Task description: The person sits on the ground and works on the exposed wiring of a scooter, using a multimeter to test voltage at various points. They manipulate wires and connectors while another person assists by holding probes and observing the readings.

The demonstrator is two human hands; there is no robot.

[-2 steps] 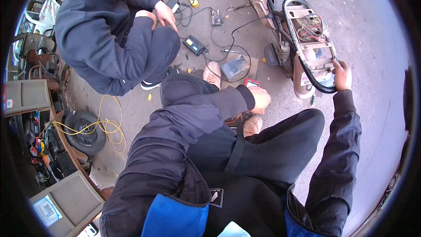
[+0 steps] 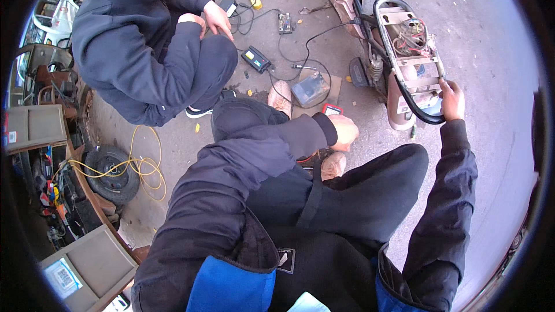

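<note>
My left hand (image 2: 345,133) is in front of my knees, its back up and its fingers curled under. What they hold, if anything, is hidden. Just beyond that wrist shows the top of a small red-edged device with a grey screen, perhaps a multimeter (image 2: 332,110); the hand covers the rest. At the right, my right hand (image 2: 452,103) grips the end of the metal rear rack (image 2: 425,82) on an electric scooter (image 2: 399,107). Loose coloured wires (image 2: 409,36) lie exposed within the rack's frame.
A person in dark clothes (image 2: 144,58) squats at the left. On the ground are a black charger-like box (image 2: 256,59), a small circuit unit (image 2: 284,23), a clear plastic bag (image 2: 310,89) and black cables. A wheel (image 2: 113,174) and yellow cord (image 2: 151,164) lie beside a tool-filled cart (image 2: 87,268).
</note>
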